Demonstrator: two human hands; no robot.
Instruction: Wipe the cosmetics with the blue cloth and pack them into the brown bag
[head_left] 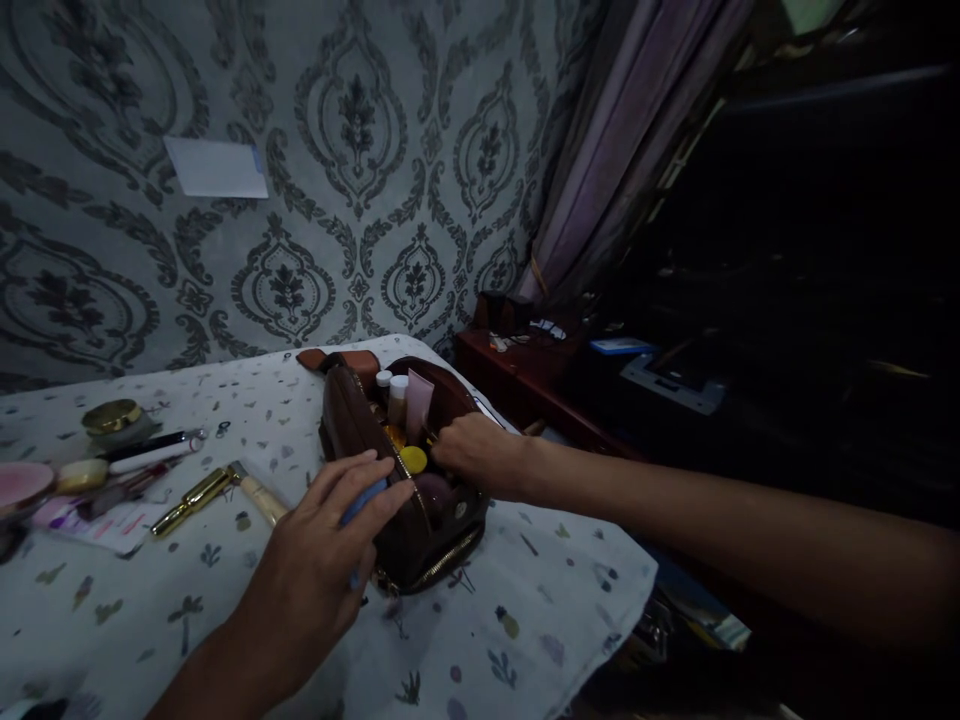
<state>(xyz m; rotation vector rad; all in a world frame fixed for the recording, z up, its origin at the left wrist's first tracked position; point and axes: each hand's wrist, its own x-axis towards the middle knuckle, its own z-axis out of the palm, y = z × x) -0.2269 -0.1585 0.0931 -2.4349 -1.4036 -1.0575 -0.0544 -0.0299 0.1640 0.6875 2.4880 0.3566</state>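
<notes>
A brown toiletry bag point(356, 415) with a gold zipper stands unzipped on the patterned cloth. Inside it are a pink tube point(419, 400), a white-capped bottle point(397, 398), a round yellow lid point(412, 460) and other small items. My left hand point(315, 550) is curled around a blue object point(365, 500), its fingertips against the bag's near side; most of that object is hidden by the fingers. Over the bag's right part, my right hand point(472, 455) dips into the opening with fingers closed. Whatever those fingers hold is hidden.
Left on the cloth point(525, 610) lie a gold tube point(191, 500), a brush point(259, 495), pens point(154, 455), a jar point(116, 422) and a white-purple tube point(97, 525). A dark red cabinet point(517, 375) with small items stands behind right; a purple curtain point(607, 140) hangs above.
</notes>
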